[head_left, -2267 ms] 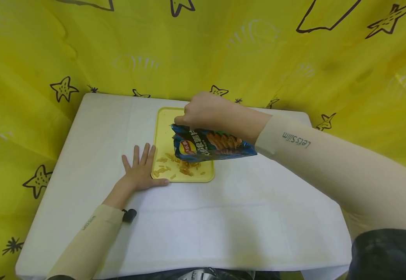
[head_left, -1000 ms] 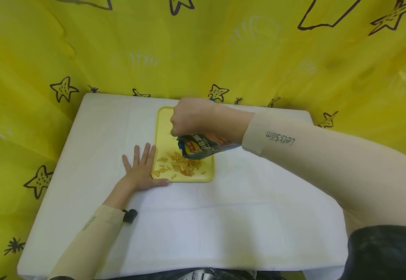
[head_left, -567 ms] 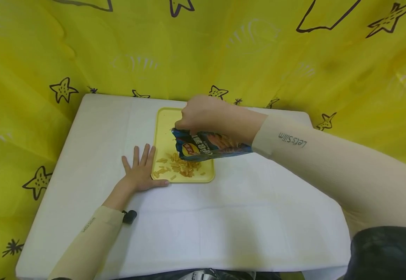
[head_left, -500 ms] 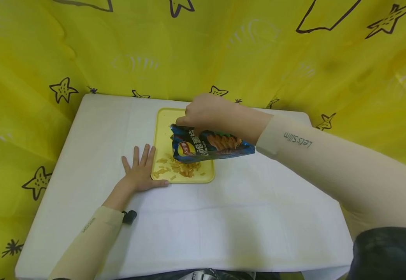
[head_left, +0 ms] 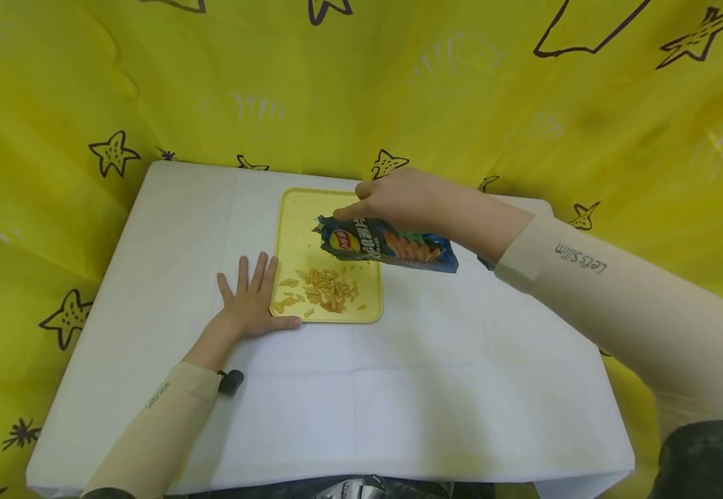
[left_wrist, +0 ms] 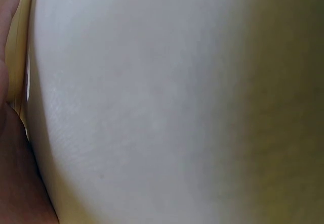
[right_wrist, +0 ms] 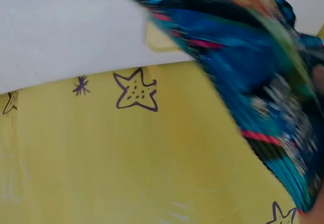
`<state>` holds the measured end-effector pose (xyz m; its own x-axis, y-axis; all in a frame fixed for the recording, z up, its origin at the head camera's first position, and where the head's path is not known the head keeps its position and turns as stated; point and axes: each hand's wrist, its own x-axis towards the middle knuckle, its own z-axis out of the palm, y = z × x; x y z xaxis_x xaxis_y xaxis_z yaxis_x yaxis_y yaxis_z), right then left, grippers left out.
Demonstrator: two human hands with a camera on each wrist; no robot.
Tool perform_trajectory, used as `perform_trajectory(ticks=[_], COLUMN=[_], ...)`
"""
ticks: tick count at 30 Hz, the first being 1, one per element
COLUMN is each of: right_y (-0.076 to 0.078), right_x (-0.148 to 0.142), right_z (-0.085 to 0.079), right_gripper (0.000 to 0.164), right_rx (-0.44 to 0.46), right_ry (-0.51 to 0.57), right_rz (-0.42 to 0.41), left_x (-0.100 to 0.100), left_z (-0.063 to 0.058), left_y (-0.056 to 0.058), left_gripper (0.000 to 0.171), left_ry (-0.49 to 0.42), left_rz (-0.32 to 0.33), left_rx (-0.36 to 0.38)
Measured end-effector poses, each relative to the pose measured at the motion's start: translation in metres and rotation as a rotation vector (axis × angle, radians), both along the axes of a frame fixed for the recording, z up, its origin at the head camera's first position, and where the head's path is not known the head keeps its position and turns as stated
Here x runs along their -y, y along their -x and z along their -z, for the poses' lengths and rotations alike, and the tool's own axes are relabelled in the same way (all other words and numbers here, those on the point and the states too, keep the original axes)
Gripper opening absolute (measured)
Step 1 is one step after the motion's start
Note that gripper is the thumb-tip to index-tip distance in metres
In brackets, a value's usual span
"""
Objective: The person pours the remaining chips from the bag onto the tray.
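Observation:
In the head view my left hand (head_left: 245, 310) lies with spread, straight fingers at the near left corner of a yellow tray (head_left: 292, 229), its thumb along the near edge. Part of this hand (left_wrist: 15, 168) and the tray's side (left_wrist: 19, 47) show in the left wrist view. Over the tray, my right hand (head_left: 401, 197) grips a blue bag of potato chips (head_left: 407, 249) from above, the bag lying sideways with its torn-looking end leftward. Broken chips (head_left: 330, 287) lie heaped on the tray's near half. In the right wrist view the bag (right_wrist: 228, 72) is blurred, and most fingers are hidden.
A white cloth covers the table (head_left: 361, 409). Behind it and at both sides hangs a yellow curtain (head_left: 336, 90) with drawn starfish. A black device (head_left: 231, 382) is strapped at the left wrist.
My right hand and the chip bag have shifted right and slightly away, uncovering more of the chips. The bag's right end has tilted nearer the camera's lower side. My left hand stays put.

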<state>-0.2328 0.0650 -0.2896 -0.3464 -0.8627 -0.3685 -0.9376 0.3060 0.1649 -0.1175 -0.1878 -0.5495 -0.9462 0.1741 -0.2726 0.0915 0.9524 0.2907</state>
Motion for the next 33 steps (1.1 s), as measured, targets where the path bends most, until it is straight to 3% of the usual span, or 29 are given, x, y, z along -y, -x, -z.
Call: perform_trajectory(ticks=[5, 10, 13, 17, 20, 25, 29, 33], right_y=[0.000, 0.004, 0.007, 0.008, 0.005, 0.002, 0.001, 0.002], right_x=[0.008, 0.025, 0.035, 0.046, 0.054, 0.067, 0.072, 0.070], right_z=[0.003, 0.003, 0.001, -0.001, -0.002, -0.001, 0.000, 0.002], right_gripper=[0.049, 0.016, 0.006, 0.007, 0.011, 0.019, 0.013, 0.018], right_rx=[-0.128, -0.116, -0.114, -0.140, -0.164, -0.225, -0.269, -0.277], right_ry=[0.067, 0.042, 0.007, -0.078, -0.133, -0.124, -0.108, -0.118], right_rz=[-0.128, -0.158, -0.149, -0.199, -0.282, -0.395, -0.411, -0.418], left_x=[0.001, 0.001, 0.001, 0.000, 0.000, 0.001, 0.001, 0.000], left_z=[-0.002, -0.005, -0.006, -0.005, -0.005, -0.006, -0.006, -0.008], left_y=[0.001, 0.001, 0.000, 0.000, 0.000, 0.000, 0.000, 0.000], left_gripper=[0.129, 0.128, 0.128, 0.127, 0.127, 0.128, 0.127, 0.127], left_ry=[0.010, 0.009, -0.002, -0.001, 0.002, -0.002, -0.006, -0.009], left_rz=[-0.001, 0.001, 0.002, 0.000, 0.002, 0.007, 0.013, 0.012], left_rx=[0.010, 0.012, 0.007, 0.014, 0.016, 0.014, 0.016, 0.020])
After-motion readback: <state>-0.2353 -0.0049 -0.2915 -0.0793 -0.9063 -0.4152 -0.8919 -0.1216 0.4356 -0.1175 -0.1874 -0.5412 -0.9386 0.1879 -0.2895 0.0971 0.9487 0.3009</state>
